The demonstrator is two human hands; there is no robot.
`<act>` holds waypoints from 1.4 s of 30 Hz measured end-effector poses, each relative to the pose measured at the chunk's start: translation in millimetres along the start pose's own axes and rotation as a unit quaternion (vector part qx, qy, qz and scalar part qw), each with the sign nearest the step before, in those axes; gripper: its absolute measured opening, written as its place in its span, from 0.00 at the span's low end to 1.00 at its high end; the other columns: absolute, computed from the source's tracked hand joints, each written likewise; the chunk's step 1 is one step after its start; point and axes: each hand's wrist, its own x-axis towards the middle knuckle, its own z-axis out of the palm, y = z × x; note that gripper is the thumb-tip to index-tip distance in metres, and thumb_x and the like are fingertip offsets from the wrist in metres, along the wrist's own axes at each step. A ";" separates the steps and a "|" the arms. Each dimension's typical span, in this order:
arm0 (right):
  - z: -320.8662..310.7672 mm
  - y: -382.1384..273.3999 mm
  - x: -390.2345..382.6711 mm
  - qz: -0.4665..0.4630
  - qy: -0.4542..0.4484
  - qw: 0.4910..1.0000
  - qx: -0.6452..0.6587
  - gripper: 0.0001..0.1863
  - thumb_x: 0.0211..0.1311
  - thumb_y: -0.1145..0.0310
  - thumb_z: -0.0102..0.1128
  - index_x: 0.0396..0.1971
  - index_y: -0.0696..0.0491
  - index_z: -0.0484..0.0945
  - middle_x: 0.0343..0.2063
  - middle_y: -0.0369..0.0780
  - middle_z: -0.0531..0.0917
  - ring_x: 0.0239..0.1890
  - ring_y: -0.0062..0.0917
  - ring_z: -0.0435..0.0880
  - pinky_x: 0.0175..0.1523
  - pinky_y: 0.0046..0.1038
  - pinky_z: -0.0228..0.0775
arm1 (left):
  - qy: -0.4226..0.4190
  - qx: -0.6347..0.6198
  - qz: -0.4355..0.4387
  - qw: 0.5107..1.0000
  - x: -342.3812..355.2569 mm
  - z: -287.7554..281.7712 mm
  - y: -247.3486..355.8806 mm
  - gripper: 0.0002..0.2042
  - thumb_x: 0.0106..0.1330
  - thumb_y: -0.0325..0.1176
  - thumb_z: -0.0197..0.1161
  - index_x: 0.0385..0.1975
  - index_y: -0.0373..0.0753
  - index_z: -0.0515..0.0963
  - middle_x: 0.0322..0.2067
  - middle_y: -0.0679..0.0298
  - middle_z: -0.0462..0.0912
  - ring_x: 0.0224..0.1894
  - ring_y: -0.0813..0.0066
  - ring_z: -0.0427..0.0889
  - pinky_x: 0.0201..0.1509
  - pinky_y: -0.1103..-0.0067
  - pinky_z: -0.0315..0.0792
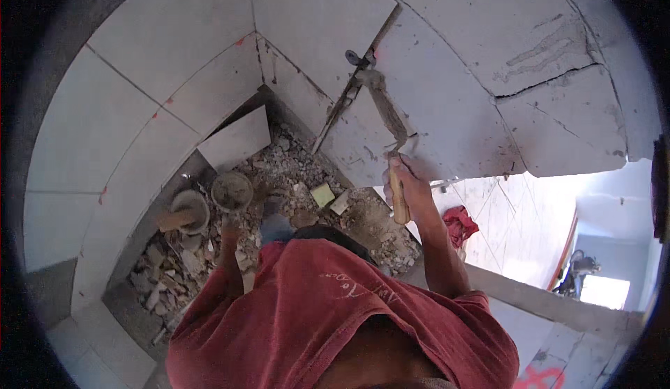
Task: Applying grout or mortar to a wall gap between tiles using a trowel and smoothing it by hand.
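Note:
My right hand (413, 185) is closed round the wooden handle (400, 204) of a trowel. Its narrow blade (387, 109), coated in grey mortar, reaches up to the joint between large white wall tiles (447, 103). Just past the tip, a small dark round piece (353, 58) sits at that joint. Lower left, my left hand (230, 227) is at the near side of a round bowl (232, 192) with grey mortar in it and seems to grip it; the fingers are mostly hidden in shade.
A pale bucket (190, 211) with a wooden piece across it stands left of the bowl. Rubble (167, 277) covers the floor. A cut tile (237, 137) leans in the corner. Red cloth (459, 226) lies right of my forearm, by a bright opening with a motorbike (578, 272) beyond.

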 end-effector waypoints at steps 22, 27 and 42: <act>71.4 -33.1 17.3 -0.003 -0.015 0.933 0.360 0.18 0.63 0.58 0.43 0.40 0.59 0.68 0.24 0.37 0.73 0.14 0.13 0.67 0.14 0.14 0.60 | -0.003 0.516 0.237 0.823 157.9 -40.1 24.3 0.22 0.57 0.43 0.55 0.50 0.38 0.69 0.46 0.53 0.74 0.43 0.58 0.76 0.46 0.65 0.71; 47.5 -31.5 19.0 -0.045 -0.080 0.881 0.465 0.21 0.65 0.61 0.37 0.45 0.66 0.62 0.26 0.42 0.72 0.18 0.19 0.71 0.16 0.16 0.66 | -0.149 0.665 0.292 0.671 187.5 -26.1 55.0 0.23 0.57 0.43 0.53 0.51 0.40 0.67 0.53 0.58 0.68 0.52 0.61 0.69 0.53 0.63 0.64; 74.6 34.0 -35.1 -0.080 0.217 0.972 -0.038 0.18 0.62 0.57 0.44 0.45 0.55 0.69 0.20 0.34 0.72 0.15 0.16 0.69 0.19 0.19 0.62 | -0.113 0.657 0.439 0.602 187.6 -30.5 102.6 0.17 0.53 0.42 0.57 0.41 0.40 0.71 0.38 0.54 0.75 0.43 0.55 0.73 0.41 0.65 0.70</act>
